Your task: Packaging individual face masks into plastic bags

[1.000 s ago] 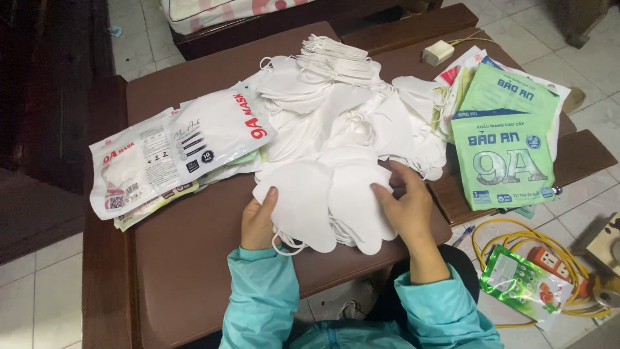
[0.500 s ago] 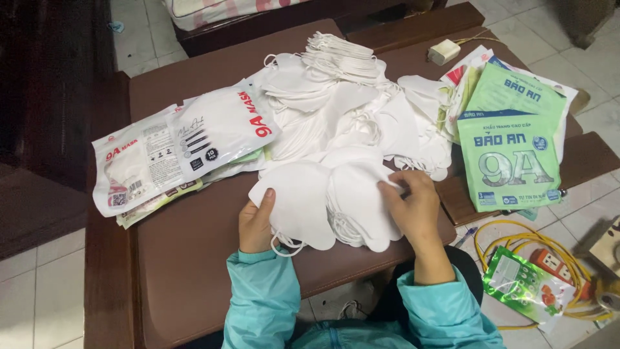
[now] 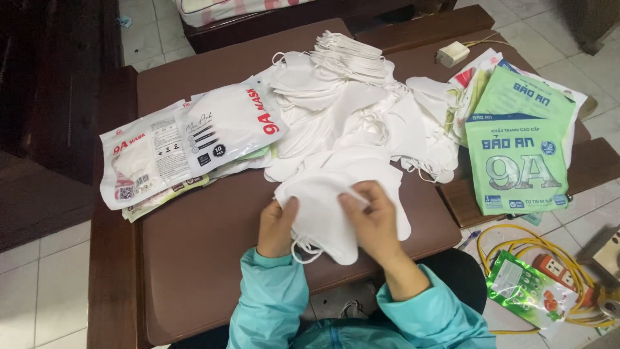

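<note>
Closest in, two teal sleeves [image 3: 271,300] come up from the bottom edge, and both hands are on one small stack of white masks [image 3: 326,216] lying at the near edge of the brown cushioned tabletop [image 3: 206,252]. The left hand [image 3: 278,226] has its fingers curled under the stack's left side with the thumb pressed on top. The right hand [image 3: 373,216] pinches the stack's right side, thumb on top, fingers folded over the edge. Ear loops dangle below the stack.

Just beyond, a loose heap of white masks [image 3: 349,123] spreads across the middle. To the left lie sealed white mask packets [image 3: 187,145], overlapping. To the right, green packets [image 3: 516,148] are stacked. Farther back sits a small white adapter [image 3: 452,53]. On the floor at right, yellow cable [image 3: 536,249] coils beside a green foil pouch [image 3: 526,291].
</note>
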